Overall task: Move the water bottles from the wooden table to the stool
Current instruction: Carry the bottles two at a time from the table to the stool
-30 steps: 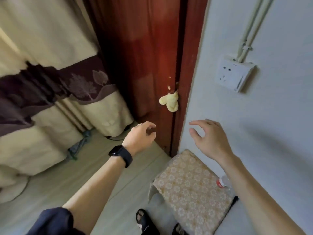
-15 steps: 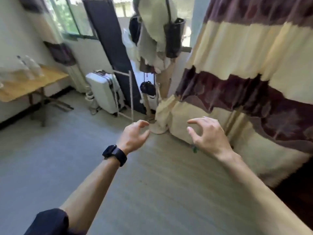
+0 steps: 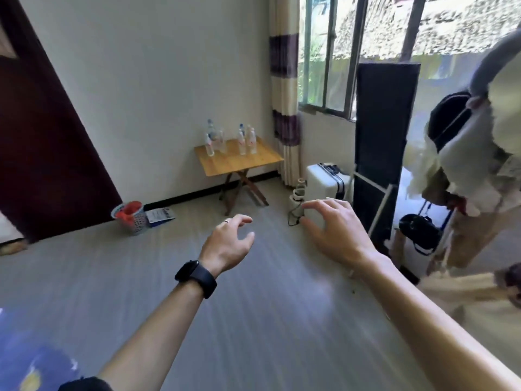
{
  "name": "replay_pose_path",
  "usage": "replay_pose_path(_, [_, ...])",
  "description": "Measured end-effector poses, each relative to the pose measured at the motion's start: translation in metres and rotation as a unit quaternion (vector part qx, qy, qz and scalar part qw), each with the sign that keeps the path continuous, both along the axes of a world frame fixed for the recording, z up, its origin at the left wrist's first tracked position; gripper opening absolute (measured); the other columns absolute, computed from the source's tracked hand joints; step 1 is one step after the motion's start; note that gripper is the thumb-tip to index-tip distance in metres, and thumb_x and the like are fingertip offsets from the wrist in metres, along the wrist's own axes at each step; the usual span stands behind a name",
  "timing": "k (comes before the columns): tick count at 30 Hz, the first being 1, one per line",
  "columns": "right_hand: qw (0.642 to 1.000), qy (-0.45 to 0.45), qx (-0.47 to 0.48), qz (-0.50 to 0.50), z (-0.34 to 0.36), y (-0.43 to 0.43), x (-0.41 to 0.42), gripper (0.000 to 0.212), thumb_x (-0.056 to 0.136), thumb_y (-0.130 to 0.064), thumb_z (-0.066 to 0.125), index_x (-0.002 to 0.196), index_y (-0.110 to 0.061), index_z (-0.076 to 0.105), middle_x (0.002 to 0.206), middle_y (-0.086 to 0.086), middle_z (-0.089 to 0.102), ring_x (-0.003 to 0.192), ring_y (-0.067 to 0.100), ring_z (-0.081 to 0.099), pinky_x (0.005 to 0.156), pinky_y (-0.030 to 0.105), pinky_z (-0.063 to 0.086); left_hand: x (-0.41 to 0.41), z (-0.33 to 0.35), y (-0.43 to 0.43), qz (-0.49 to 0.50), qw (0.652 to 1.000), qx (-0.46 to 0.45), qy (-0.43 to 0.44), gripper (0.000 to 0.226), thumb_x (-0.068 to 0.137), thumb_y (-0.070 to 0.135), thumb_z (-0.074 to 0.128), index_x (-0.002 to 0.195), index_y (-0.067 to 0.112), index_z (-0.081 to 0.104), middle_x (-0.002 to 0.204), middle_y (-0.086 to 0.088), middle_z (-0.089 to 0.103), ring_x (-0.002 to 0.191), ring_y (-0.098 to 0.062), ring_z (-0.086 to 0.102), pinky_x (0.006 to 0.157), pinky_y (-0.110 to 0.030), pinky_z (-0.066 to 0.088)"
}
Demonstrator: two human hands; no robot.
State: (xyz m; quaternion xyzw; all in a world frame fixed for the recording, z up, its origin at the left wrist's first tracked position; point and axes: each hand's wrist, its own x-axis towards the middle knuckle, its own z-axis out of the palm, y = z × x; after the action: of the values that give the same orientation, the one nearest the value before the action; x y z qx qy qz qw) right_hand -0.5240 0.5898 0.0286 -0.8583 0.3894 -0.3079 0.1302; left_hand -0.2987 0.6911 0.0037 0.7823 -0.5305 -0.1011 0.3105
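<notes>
From my end, the left hand (image 3: 228, 244), with a dark watch (image 3: 196, 277) on its wrist, and the right hand (image 3: 335, 232) hang out in front at the middle of the frame. Both are empty, with fingers loosely curved around nothing. The water bottles (image 3: 229, 139) stand upright in two tight clusters on the wooden table (image 3: 239, 162), upper middle of the frame against the wall and well apart from the hands. The stool is not in view. My worry is the crowding: reaching for one bottle could tip its neighbours, and a table on crossed folding legs may rock if bumped. A loose cable (image 3: 294, 218) trails on the floor just left of the white suitcase (image 3: 324, 179), at the right of the way to the table, and a foot could catch it. With the stool out of sight, each carry will mean turning blind. As for writing, the bottles show red-and-white labels too small to read, and the leaflet (image 3: 160, 215) beside the basket (image 3: 131, 217) at middle left is illegible.
</notes>
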Motion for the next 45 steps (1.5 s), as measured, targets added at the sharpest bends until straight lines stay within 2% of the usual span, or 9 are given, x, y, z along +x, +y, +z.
replay_pose_path(6, [0.998, -0.031, -0.018, 0.047, 0.032, -0.121, 0.055, 0.037, 0.092, -0.051, 0.06, 0.125, -0.035, 0.064, 0.126, -0.006, 0.065, 0.128, 0.021, 0.048, 0.108, 0.035, 0.039, 0.051, 0.062, -0.104, 0.063, 0.996, -0.057, -0.029, 0.034, 0.09, 0.027, 0.064, 0.124, 0.021, 0.064, 0.121, -0.001, 0.065, 0.117, -0.015, 0.058, 0.087, -0.013, 0.034])
replay_pose_path(8, [0.997, -0.037, -0.021, 0.057, 0.041, -0.162, 0.065, 0.037, 0.091, -0.051, 0.06, 0.125, -0.036, 0.063, 0.126, -0.007, 0.065, 0.127, 0.021, 0.05, 0.107, 0.035, 0.04, 0.061, 0.076, -0.135, 0.084, 0.994, -0.067, -0.032, 0.034, 0.09, 0.026, 0.065, 0.123, 0.021, 0.064, 0.123, -0.002, 0.065, 0.119, -0.016, 0.057, 0.09, -0.015, 0.034])
replay_pose_path(12, [0.997, -0.038, -0.037, 0.062, 0.06, -0.242, 0.091, 0.039, 0.093, -0.05, 0.059, 0.129, -0.033, 0.063, 0.133, -0.005, 0.062, 0.134, 0.021, 0.04, 0.109, 0.033, 0.035, 0.089, 0.09, -0.19, 0.118, 0.989, -0.076, -0.054, 0.034, 0.091, 0.029, 0.062, 0.125, 0.024, 0.062, 0.124, 0.001, 0.064, 0.12, -0.015, 0.056, 0.09, -0.017, 0.034])
replay_pose_path(18, [0.996, -0.017, -0.041, 0.081, 0.054, -0.339, 0.146, 0.044, 0.092, -0.058, 0.056, 0.131, -0.036, 0.06, 0.136, -0.009, 0.06, 0.136, 0.019, 0.038, 0.109, 0.031, 0.032, 0.145, 0.074, -0.265, 0.149, 0.984, -0.081, -0.058, 0.032, 0.091, 0.032, 0.061, 0.123, 0.028, 0.062, 0.124, 0.004, 0.064, 0.12, -0.014, 0.056, 0.1, -0.027, 0.042])
replay_pose_path(24, [0.995, 0.003, -0.045, 0.083, 0.038, -0.449, 0.233, 0.043, 0.092, -0.056, 0.056, 0.131, -0.039, 0.059, 0.136, -0.009, 0.06, 0.136, 0.019, 0.037, 0.109, 0.032, 0.033, 0.227, 0.048, -0.376, 0.143, 0.985, -0.077, -0.052, 0.032, 0.093, 0.028, 0.061, 0.124, 0.021, 0.062, 0.123, -0.003, 0.064, 0.12, -0.018, 0.056, 0.098, -0.024, 0.038])
replay_pose_path(30, [0.997, 0.019, -0.042, 0.063, 0.04, -0.556, 0.323, 0.044, 0.093, -0.058, 0.055, 0.133, -0.04, 0.057, 0.137, -0.009, 0.06, 0.136, 0.02, 0.036, 0.109, 0.034, 0.034, 0.322, 0.043, -0.496, 0.129, 0.989, -0.066, -0.034, 0.032, 0.092, 0.034, 0.059, 0.123, 0.028, 0.061, 0.126, 0.002, 0.062, 0.122, -0.018, 0.055, 0.1, -0.034, 0.044])
replay_pose_path(39, [0.999, -0.016, -0.001, 0.05, 0.007, -0.711, 0.423, 0.044, 0.092, -0.058, 0.055, 0.133, -0.042, 0.056, 0.135, -0.013, 0.059, 0.135, 0.016, 0.037, 0.106, 0.03, 0.035, 0.431, 0.02, -0.676, 0.081, 0.996, -0.027, -0.018, 0.032, 0.093, 0.033, 0.059, 0.125, 0.029, 0.059, 0.128, 0.004, 0.06, 0.124, -0.014, 0.053, 0.102, -0.026, 0.04])
replay_pose_path(45, [0.996, -0.04, 0.033, 0.071, -0.015, -0.826, 0.481, 0.043, 0.092, -0.055, 0.057, 0.132, -0.041, 0.056, 0.132, -0.013, 0.06, 0.133, 0.016, 0.042, 0.099, 0.026, 0.034, 0.491, 0.002, -0.789, 0.109, 0.994, -0.024, 0.014, 0.031, 0.093, 0.036, 0.059, 0.123, 0.032, 0.06, 0.127, 0.007, 0.061, 0.12, -0.014, 0.055, 0.097, -0.026, 0.042])
